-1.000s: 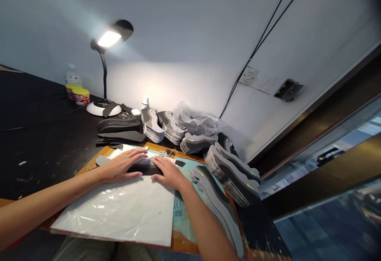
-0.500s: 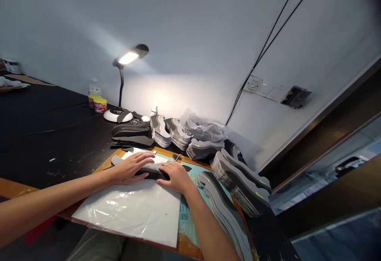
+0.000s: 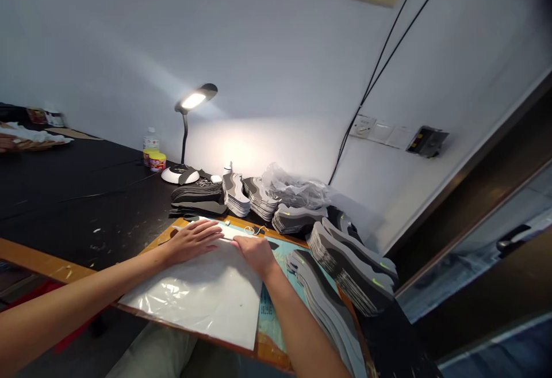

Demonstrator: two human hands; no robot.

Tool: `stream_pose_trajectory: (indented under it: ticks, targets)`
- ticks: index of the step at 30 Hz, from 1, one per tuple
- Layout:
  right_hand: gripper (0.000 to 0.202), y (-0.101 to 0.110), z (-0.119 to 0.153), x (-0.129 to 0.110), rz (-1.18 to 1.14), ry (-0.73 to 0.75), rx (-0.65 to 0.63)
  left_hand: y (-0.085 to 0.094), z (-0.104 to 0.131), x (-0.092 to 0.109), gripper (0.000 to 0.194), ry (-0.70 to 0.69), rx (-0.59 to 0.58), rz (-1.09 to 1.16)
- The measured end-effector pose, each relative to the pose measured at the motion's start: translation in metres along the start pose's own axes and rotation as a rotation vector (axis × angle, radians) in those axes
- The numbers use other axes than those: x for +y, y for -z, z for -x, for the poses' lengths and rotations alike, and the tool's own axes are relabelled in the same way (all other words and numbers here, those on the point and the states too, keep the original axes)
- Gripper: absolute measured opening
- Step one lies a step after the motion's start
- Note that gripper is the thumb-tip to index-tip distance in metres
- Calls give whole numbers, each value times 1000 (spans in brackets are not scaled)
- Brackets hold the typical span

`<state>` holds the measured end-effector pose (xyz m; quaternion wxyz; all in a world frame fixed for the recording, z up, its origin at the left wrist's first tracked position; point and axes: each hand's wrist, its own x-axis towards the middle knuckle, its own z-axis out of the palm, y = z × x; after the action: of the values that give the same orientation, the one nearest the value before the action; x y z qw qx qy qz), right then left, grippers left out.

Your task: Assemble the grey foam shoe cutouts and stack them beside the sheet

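We have both hands flat and open, palms down, gripping nothing: left hand (image 3: pixel 192 241) at 10 o'clock of the glossy white plastic sheet (image 3: pixel 202 291), right hand (image 3: pixel 255 253) at 12 o'clock of it, fingertips nearly meeting at the sheet's far edge. The spread palms look meant to pin the sheet and whatever lies under its top edge; what sits beneath we cannot tell, as the hands cover it. The sheet lies on an orange-edged wooden work board (image 3: pixel 276 361) with a teal cutting mat (image 3: pixel 268 309) showing at 3 o'clock, which gives a firm flat base for pressing. The board sits on the black paint-flecked desk (image 3: pixel 86 205). Fanned stacks of grey-and-black wavy shoe-upper pieces (image 3: pixel 345 263) run from 1 to 4 o'clock, just beside the right forearm, probably for short reach. More stacks (image 3: pixel 235 194) and a pile of dark flat pieces (image 3: pixel 196 197) sit at 12 o'clock, with a crumpled clear plastic bag (image 3: pixel 295 188) behind them. The black-and-white gooseneck desk lamp (image 3: pixel 185 136) at 11 o'clock is lit and angled toward the work. Yellow-and-red small tubs (image 3: pixel 154 161) stand well apart, left of the lamp.
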<state>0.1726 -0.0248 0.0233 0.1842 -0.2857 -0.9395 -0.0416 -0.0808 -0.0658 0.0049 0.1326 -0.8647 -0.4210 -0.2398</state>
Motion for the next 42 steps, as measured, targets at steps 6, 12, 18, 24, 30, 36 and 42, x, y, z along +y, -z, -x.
stream_pose_trajectory:
  ticks: [6, 12, 18, 24, 30, 36, 42]
  targets:
    - [40, 1, 3, 3, -122, -29, 94, 12, -1, 0, 28, 74, 154, -34]
    - [30, -14, 3, 11, -715, -318, 400, 18, -1, 3, 22, 108, 290, -43]
    - [37, -24, -1, 14, -849, -475, 495, 9, -5, -8, 20, 128, 412, -38]
    - [41, -29, -6, 17, -1002, -603, 557, 7, -31, -35, 22, 217, 538, 15]
    - [45, -32, -8, 20, -1116, -648, 606, 3, -54, -46, 20, 123, 617, -7]
    - [41, -30, -6, 26, -1166, -696, 664, -14, -59, -54, 24, 74, 630, -17]
    - [39, -29, -6, 26, -1233, -762, 679, -13, -53, -53, 20, 6, 464, 37]
